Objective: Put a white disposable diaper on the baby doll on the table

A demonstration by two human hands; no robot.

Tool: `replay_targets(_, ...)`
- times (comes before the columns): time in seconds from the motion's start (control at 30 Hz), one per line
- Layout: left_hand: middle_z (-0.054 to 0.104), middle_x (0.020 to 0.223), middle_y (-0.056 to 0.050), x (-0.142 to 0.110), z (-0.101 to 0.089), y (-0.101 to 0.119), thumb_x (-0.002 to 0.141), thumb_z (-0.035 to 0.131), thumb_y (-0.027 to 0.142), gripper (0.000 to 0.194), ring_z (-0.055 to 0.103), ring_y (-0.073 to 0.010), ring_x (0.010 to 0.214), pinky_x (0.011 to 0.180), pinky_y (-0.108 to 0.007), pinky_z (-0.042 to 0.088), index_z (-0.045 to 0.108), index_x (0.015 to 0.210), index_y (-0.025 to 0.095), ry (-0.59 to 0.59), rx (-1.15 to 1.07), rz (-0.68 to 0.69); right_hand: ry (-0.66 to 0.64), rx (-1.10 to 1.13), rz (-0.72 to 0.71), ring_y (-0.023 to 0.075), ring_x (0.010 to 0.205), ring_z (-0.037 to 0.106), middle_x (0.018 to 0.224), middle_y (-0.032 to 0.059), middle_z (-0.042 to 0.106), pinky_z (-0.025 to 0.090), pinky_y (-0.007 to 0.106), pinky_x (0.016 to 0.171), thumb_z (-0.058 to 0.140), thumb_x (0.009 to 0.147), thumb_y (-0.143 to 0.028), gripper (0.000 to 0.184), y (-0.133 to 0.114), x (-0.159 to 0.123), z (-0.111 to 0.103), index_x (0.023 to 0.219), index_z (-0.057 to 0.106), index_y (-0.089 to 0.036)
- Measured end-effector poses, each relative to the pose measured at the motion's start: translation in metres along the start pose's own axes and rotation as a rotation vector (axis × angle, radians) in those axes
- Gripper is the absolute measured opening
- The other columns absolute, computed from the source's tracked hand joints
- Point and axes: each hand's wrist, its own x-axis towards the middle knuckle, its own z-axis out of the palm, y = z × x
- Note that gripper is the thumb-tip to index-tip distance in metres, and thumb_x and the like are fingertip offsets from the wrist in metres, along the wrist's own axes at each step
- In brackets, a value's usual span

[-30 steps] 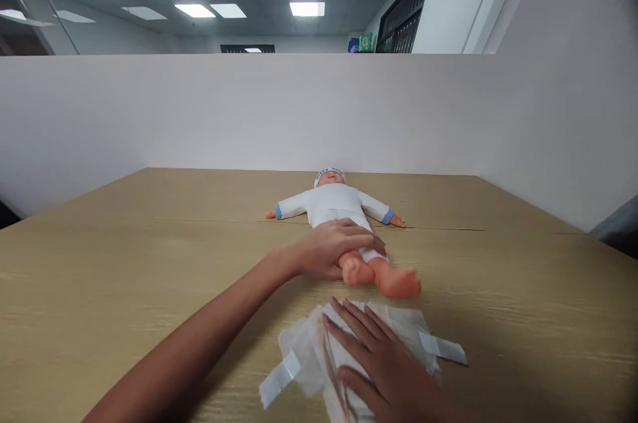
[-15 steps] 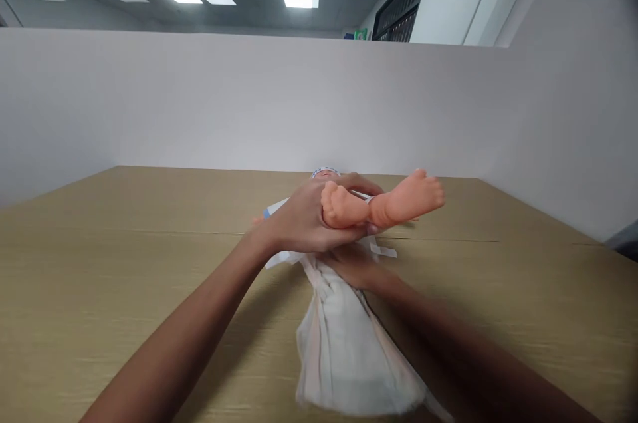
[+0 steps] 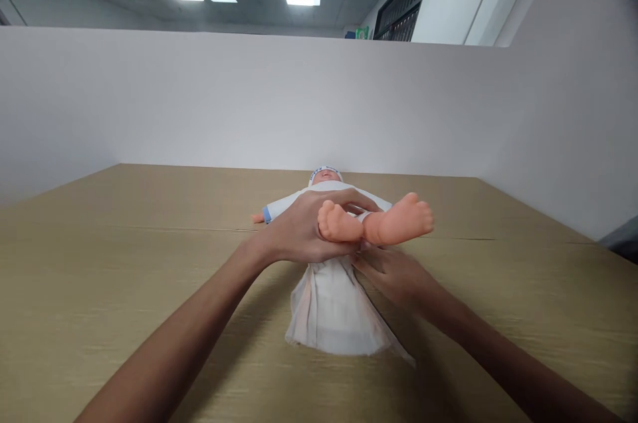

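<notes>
A baby doll (image 3: 399, 220) lies on its back with its head at the far end, wearing a white top with a blue cuff and a patterned headband. My left hand (image 3: 304, 227) is closed round its lower legs, holding the bare feet up. A white diaper (image 3: 339, 316) is spread under the doll, its near end fanned towards me. At the diaper's right edge, just below the raised legs, is my right hand (image 3: 393, 273), its fingers bent in on the diaper; the fingertips are partly hidden.
The brown tabletop (image 3: 124, 290) has a seam running across it behind the hands. A white partition (image 3: 224, 104) stands along the far edge, and another wall (image 3: 563, 117) rises on the right. A dark object (image 3: 621, 240) shows at the right edge.
The doll's feet have dropped slightly and shifted left with my left hand. My right hand has drawn out rightwards from beneath the legs. The diaper's near end lies farther from me.
</notes>
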Motion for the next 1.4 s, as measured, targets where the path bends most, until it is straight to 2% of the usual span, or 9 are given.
replay_targets(0.1, 0.079, 0.129, -0.005, -0.007, 0.011, 0.000, 0.088, 0.079, 0.028, 0.040, 0.074, -0.0254, 0.115, 0.101, -0.040, 0.059, 0.074, 0.127, 0.026, -0.024, -0.025, 0.008, 0.143, 0.027, 0.098, 0.0352, 0.128, 0.070, 0.138, 0.0079, 0.073, 0.063, 0.050, 0.098, 0.065, 0.103, -0.054, 0.046, -0.023, -0.027, -0.022, 0.143, 0.063, -0.032)
replay_targets(0.2, 0.078, 0.131, -0.006, -0.015, 0.023, 0.001, 0.090, 0.079, 0.028, 0.041, 0.073, -0.0264, 0.119, 0.106, -0.044, 0.058, 0.072, 0.131, 0.026, -0.054, -0.066, 0.011, 0.259, 0.132, -0.046, 0.0344, 0.143, 0.060, 0.152, 0.0106, 0.065, 0.053, 0.054, 0.118, 0.070, 0.100, -0.043, 0.057, -0.039, -0.032, -0.028, 0.152, 0.055, -0.028)
replay_targets(0.3, 0.075, 0.140, -0.007, -0.029, 0.030, 0.002, 0.094, 0.075, 0.027, 0.040, 0.070, -0.0267, 0.127, 0.111, -0.046, 0.056, 0.070, 0.134, 0.027, -0.080, -0.064, 0.009, 0.181, 0.251, -0.187, 0.0301, 0.143, 0.061, 0.152, 0.0106, 0.065, 0.053, 0.048, 0.120, 0.065, 0.099, -0.026, 0.057, -0.038, -0.028, -0.027, 0.155, 0.053, -0.026)
replay_targets(0.4, 0.072, 0.144, -0.006, -0.052, 0.027, 0.002, 0.096, 0.078, 0.033, 0.042, 0.068, -0.0270, 0.132, 0.115, -0.047, 0.054, 0.068, 0.136, 0.029, -0.095, -0.024, -0.017, 0.100, 0.282, -0.276, 0.0280, 0.135, 0.066, 0.144, 0.0092, 0.070, 0.056, 0.044, 0.116, 0.059, 0.095, -0.014, 0.055, -0.022, -0.033, -0.027, 0.149, 0.059, -0.026)
replay_targets(0.57, 0.070, 0.146, -0.007, -0.103, 0.017, -0.015, 0.096, 0.077, 0.035, 0.039, 0.058, -0.0308, 0.146, 0.128, -0.052, 0.043, 0.068, 0.133, 0.029, -0.188, 0.068, -0.046, -0.013, 0.089, -0.429, 0.0248, 0.141, 0.061, 0.150, 0.0089, 0.063, 0.054, 0.042, 0.117, 0.051, 0.103, -0.017, 0.049, 0.021, -0.061, -0.026, 0.149, 0.061, -0.032)
replay_targets(0.73, 0.059, 0.162, -0.010, -0.137, 0.022, -0.041, 0.087, 0.078, 0.028, 0.063, 0.042, -0.0367, 0.160, 0.131, -0.061, 0.037, 0.058, 0.147, 0.029, -0.290, 0.077, -0.031, -0.042, -0.135, -0.556, 0.0244, 0.142, 0.062, 0.149, 0.0113, 0.064, 0.057, 0.041, 0.113, 0.050, 0.103, -0.014, 0.045, 0.054, -0.077, -0.010, 0.143, 0.065, -0.030)
replay_targets(1.03, 0.052, 0.169, -0.009, -0.146, 0.024, -0.035, 0.084, 0.066, 0.000, 0.080, 0.036, -0.0319, 0.164, 0.132, -0.058, 0.040, 0.050, 0.156, 0.031, -0.332, 0.229, -0.071, -0.120, -0.184, -0.486, 0.0248, 0.149, 0.057, 0.156, 0.0052, 0.063, 0.052, 0.042, 0.121, 0.057, 0.103, -0.017, 0.046, 0.069, -0.085, 0.002, 0.144, 0.066, -0.036)
replay_targets(1.2, 0.049, 0.171, -0.008, -0.148, 0.022, -0.034, 0.083, 0.066, 0.000, 0.082, 0.034, -0.0326, 0.165, 0.131, -0.059, 0.042, 0.050, 0.157, 0.030, -0.351, 0.237, -0.079, -0.159, -0.167, -0.460, 0.0231, 0.151, 0.055, 0.159, 0.0055, 0.060, 0.053, 0.041, 0.121, 0.055, 0.103, -0.013, 0.052, 0.061, -0.086, -0.001, 0.149, 0.062, -0.035)
replay_targets(1.4, 0.047, 0.172, -0.006, -0.148, 0.021, -0.031, 0.087, 0.059, -0.002, 0.073, 0.033, -0.0299, 0.166, 0.131, -0.055, 0.043, 0.053, 0.153, 0.028, -0.388, 0.257, -0.113, -0.185, -0.117, -0.431, 0.0237, 0.148, 0.059, 0.160, 0.0062, 0.061, 0.056, 0.041, 0.118, 0.056, 0.100, -0.011, 0.057, 0.053, -0.085, -0.011, 0.150, 0.063, -0.036)
